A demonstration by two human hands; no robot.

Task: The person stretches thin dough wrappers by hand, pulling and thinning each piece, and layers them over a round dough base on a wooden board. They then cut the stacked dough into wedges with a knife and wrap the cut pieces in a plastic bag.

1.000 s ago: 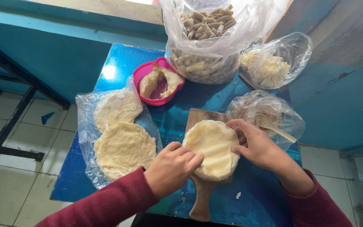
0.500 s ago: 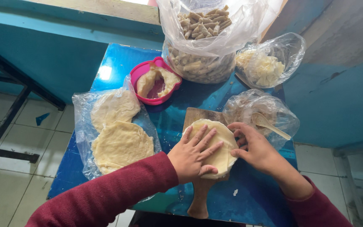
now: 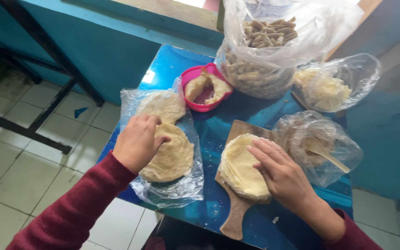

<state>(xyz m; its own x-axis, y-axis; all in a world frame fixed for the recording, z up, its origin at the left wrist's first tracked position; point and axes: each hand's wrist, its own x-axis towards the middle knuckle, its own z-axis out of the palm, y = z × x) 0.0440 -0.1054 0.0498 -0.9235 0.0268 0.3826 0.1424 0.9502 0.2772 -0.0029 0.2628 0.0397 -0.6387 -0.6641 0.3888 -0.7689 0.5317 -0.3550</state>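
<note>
- I see the left hand resting on the nearer flat dough round, which lies on a clear plastic sheet at the left of the blue desk.
- Left fingers are curled down over the round's far-left edge. Whether they pinch the edge or only press on it, I cannot tell; the knuckles hide the tips.
- The round lies directly under and to the right of that hand. It is roughly circular, so I note no clear long axis.
- A second dough round lies on the same sheet just beyond the first, their edges meeting or overlapping.
- The right hand lies flat on a stack of thin rounds on a wooden paddle board. Right fingers are spread narrow and straight, gripping nothing.
- The board's handle points toward me, long axis near to far.
- The left hand is the nearer one to the loose rounds; the right is well apart from them.
- Around: a pink bowl holding dough and a dark filling, a big bag of tan sticks, a bag of pale crumbly stuff, and a bag with a wooden spoon.
- Hard to make out: how many rounds are in the stack, and what lies under the right palm.
</note>
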